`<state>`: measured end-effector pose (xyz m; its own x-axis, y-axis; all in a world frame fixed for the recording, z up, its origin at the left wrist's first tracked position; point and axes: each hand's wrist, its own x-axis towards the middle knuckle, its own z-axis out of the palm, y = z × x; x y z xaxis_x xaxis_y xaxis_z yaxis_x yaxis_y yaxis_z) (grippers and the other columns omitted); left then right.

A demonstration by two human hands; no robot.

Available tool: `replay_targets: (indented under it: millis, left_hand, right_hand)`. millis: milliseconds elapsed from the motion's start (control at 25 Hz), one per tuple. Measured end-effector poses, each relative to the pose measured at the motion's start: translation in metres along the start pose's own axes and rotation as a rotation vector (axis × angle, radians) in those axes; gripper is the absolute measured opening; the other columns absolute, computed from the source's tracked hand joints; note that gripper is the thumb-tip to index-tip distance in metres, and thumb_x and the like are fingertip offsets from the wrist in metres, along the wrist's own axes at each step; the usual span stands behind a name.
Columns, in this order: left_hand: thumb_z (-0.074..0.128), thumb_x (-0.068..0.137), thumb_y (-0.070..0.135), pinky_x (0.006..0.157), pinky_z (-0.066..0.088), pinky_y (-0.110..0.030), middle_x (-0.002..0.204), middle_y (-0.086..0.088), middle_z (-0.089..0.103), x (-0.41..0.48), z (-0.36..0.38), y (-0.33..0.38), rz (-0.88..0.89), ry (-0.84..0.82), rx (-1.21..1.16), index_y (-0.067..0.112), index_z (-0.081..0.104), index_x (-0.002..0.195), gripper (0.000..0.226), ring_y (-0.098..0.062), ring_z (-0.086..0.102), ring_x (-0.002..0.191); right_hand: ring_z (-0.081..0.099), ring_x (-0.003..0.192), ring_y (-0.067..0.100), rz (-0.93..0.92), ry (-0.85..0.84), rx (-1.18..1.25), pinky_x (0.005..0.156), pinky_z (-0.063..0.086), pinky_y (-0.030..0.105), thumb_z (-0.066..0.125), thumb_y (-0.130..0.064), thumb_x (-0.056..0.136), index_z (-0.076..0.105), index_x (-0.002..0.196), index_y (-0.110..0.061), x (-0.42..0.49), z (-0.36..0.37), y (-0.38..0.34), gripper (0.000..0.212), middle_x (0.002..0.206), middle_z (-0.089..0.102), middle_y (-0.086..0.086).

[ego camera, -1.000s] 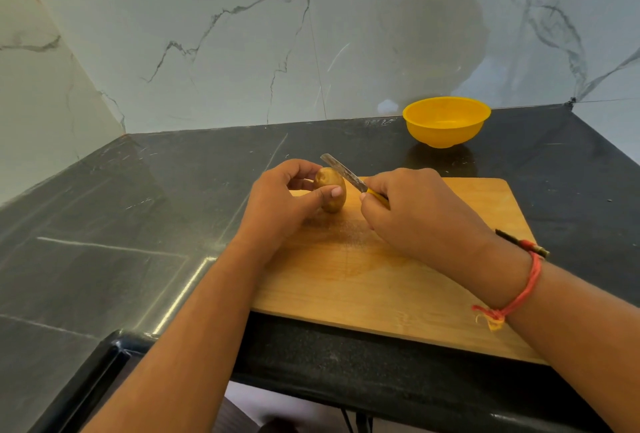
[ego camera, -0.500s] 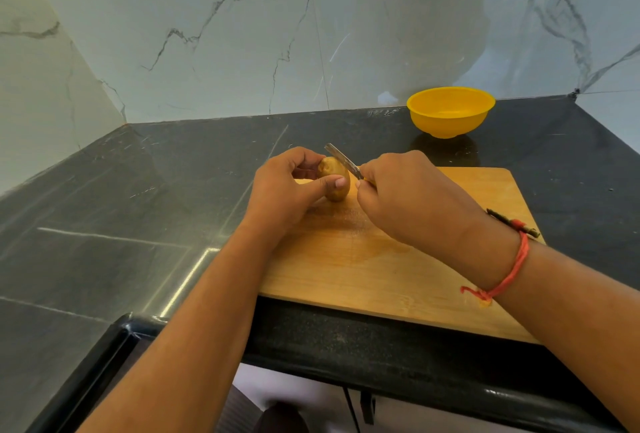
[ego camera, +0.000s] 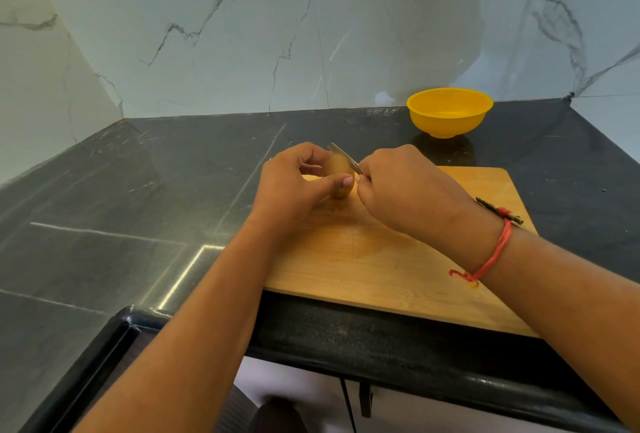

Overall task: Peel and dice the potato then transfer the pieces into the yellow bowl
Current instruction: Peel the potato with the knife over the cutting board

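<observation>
The left hand (ego camera: 291, 186) is gripping a small brown potato (ego camera: 337, 172), with the thumb lying across its near side and the fingers curling round its far side. The potato is standing on end, its lower tip touching the wooden chopping board (ego camera: 381, 266) near the board's far left corner; its skin is looking whole from this side. The right hand (ego camera: 405, 190) is closing round the handle of a knife (ego camera: 343, 157), knuckles facing up, just beside the potato. The blade is sticking out past the fingers and slanting up to the left, its edge lying against the potato's upper right side. The dark end of the handle is poking out behind the wrist, next to a red thread bracelet (ego camera: 491, 256) that is circling the right wrist.

The board is lying flat on the black stone worktop (ego camera: 138, 207), with its near edge reaching the worktop's front lip. The yellow bowl (ego camera: 449, 113) is sitting upright on the worktop beyond the board's far edge, well apart from both hands and close to the white marble wall (ego camera: 242, 34). Its inside is showing only yellow.
</observation>
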<state>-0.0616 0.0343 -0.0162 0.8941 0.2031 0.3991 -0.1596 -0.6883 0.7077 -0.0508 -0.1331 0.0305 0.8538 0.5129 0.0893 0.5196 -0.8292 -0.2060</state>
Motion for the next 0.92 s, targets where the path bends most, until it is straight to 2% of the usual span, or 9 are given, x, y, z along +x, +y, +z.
replay_targets:
  millis: [160,280,400,600,760,920]
  left_hand:
    - [0.082,0.069,0.051,0.071,0.045,-0.014,0.093,0.017,0.071,-0.001,-0.003,-0.001,-0.027,-0.005,-0.001,0.028,0.071,0.094,0.036,0.0,0.065,0.09]
    - [0.081,0.067,0.052,0.072,0.05,-0.018,0.094,0.015,0.071,-0.002,-0.004,-0.001,-0.047,-0.02,-0.017,0.028,0.07,0.095,0.038,0.0,0.066,0.087]
    - [0.077,0.062,0.059,0.082,0.057,-0.03,0.094,0.014,0.072,-0.003,-0.004,0.001,-0.073,-0.022,-0.043,0.029,0.07,0.096,0.046,-0.002,0.068,0.086]
    - [0.081,0.065,0.056,0.088,0.058,-0.039,0.095,0.014,0.072,-0.003,-0.002,-0.001,-0.099,-0.006,-0.047,0.03,0.07,0.098,0.044,-0.005,0.069,0.089]
    - [0.083,0.068,0.051,0.089,0.058,-0.04,0.098,0.014,0.072,-0.003,-0.002,-0.001,-0.117,-0.009,-0.06,0.031,0.069,0.099,0.039,-0.006,0.068,0.09]
    - [0.08,0.066,0.057,0.089,0.058,-0.043,0.098,0.013,0.073,-0.003,-0.003,-0.003,-0.125,-0.029,-0.071,0.032,0.069,0.101,0.044,-0.008,0.069,0.091]
  right_hand:
    - [0.052,0.078,0.02,-0.003,0.005,0.012,0.052,0.032,0.024,0.045,-0.032,0.105,0.064,0.115,-0.008,0.003,0.0,-0.006,0.032,0.08,0.052,0.005]
    - [0.052,0.077,0.019,-0.022,0.01,0.025,0.057,0.036,0.027,0.044,-0.034,0.105,0.065,0.114,-0.009,0.004,0.001,-0.006,0.034,0.078,0.051,0.003]
    - [0.052,0.079,0.02,-0.004,-0.017,0.016,0.052,0.032,0.025,0.049,-0.028,0.104,0.064,0.116,-0.009,0.002,-0.001,-0.005,0.027,0.085,0.054,0.006]
    - [0.053,0.075,0.018,-0.002,-0.028,0.058,0.051,0.031,0.023,0.049,-0.024,0.104,0.064,0.111,-0.01,-0.005,-0.001,-0.001,0.022,0.078,0.052,0.003]
    - [0.051,0.069,0.015,0.0,-0.02,0.076,0.052,0.032,0.023,0.046,-0.023,0.104,0.065,0.105,-0.011,-0.012,0.002,0.003,0.023,0.075,0.053,0.003]
    - [0.051,0.069,0.014,0.001,-0.025,0.102,0.051,0.032,0.022,0.047,-0.024,0.104,0.065,0.107,-0.012,-0.008,0.003,0.002,0.023,0.075,0.052,0.002]
